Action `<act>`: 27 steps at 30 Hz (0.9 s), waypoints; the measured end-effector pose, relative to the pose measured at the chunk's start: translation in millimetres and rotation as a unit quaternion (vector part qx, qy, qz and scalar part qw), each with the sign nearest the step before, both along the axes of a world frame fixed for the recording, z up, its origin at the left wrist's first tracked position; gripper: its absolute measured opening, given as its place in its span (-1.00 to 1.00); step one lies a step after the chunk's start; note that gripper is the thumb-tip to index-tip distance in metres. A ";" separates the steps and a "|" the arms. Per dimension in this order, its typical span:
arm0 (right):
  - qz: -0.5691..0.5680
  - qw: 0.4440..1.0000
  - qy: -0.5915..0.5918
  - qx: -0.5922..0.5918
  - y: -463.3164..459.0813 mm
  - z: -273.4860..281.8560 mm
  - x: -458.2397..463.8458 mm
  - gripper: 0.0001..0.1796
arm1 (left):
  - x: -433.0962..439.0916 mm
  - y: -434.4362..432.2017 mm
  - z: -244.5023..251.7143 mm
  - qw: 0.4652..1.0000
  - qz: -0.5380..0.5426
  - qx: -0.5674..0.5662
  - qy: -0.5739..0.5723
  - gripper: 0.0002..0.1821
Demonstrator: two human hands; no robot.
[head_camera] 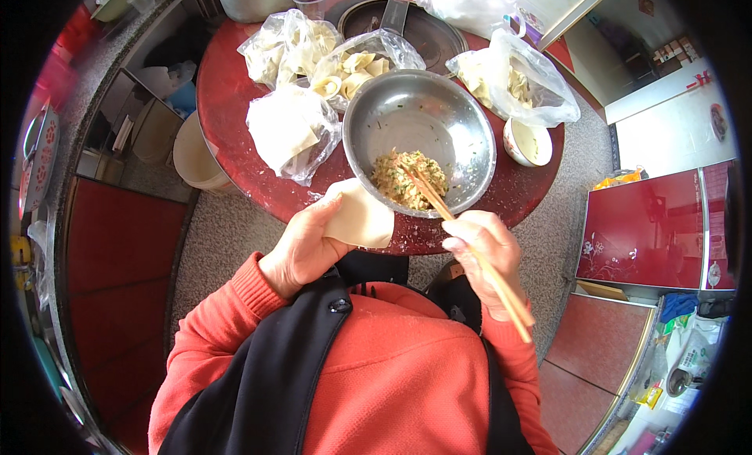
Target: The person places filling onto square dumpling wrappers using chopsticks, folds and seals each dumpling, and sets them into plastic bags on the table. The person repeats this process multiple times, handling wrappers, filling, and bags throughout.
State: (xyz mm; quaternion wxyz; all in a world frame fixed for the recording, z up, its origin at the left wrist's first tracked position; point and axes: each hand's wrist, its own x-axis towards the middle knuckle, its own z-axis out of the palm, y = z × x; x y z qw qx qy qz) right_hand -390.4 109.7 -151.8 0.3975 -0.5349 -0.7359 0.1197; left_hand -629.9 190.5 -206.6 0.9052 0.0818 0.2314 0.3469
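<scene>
My left hand (311, 237) holds a flat dough wrapper (361, 217) at the near left rim of a steel bowl (420, 120). Between the fingers of my right hand (484, 249) is a pair of wooden chopsticks (490, 273), whose tips reach into the minced filling (405, 176) low in the bowl. To the left of the bowl lies a stack of wrappers (288, 135) in a clear plastic bag. Folded dumplings (355, 73) sit in an open plastic bag behind the bowl, and more dumplings (479, 82) in a bag at the right.
The round red table (229, 111) has flour specks on it. A small patterned bowl (527, 142) stands at its right. Farther back are a dark round pan or lid (432, 35), a clear plastic cup (311, 3) and a metal pot (249, 0). A white bucket (197, 155) stands beside the table at left.
</scene>
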 end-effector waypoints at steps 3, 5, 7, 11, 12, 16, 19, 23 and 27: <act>-0.059 0.997 0.058 0.009 -5.6 13.0 8.8 -0.84 | 0.4 -0.1 -0.7 1.000 0.001 -0.005 0.000 -0.54; -0.091 0.978 0.187 0.009 -4.5 13.7 9.3 -0.76 | 0.9 0.1 -0.9 1.000 -0.007 0.000 0.003 -0.56; -0.115 0.938 0.322 -0.056 -1.3 10.7 8.6 -0.71 | 0.6 -0.4 -0.8 1.000 -0.018 0.004 -0.002 -0.56; -0.144 0.876 0.449 -0.101 10.7 -1.6 8.0 -0.70 | 0.7 -1.0 -0.4 1.000 -0.015 0.004 0.002 -0.57; -0.142 0.865 0.468 -0.110 13.5 -4.8 8.1 -0.69 | 0.6 -1.0 -0.1 1.000 -0.015 0.002 0.003 -0.57; -0.163 0.861 0.465 -0.124 20.1 -14.8 8.6 -0.70 | 1.0 -1.1 1.0 1.000 -0.015 -0.007 0.013 -0.56; -0.151 0.868 0.458 -0.118 21.4 -19.4 8.6 -0.69 | 1.0 -1.5 1.7 1.000 -0.021 -0.004 0.018 -0.56; -0.156 0.862 0.474 -0.090 22.2 -26.8 11.2 -0.69 | -0.6 -3.2 3.4 0.999 -0.032 0.029 0.020 -0.56; -0.190 0.809 0.551 -0.076 24.9 -33.9 16.9 -0.67 | -11.9 -8.0 12.1 0.995 -0.068 0.042 0.066 -0.56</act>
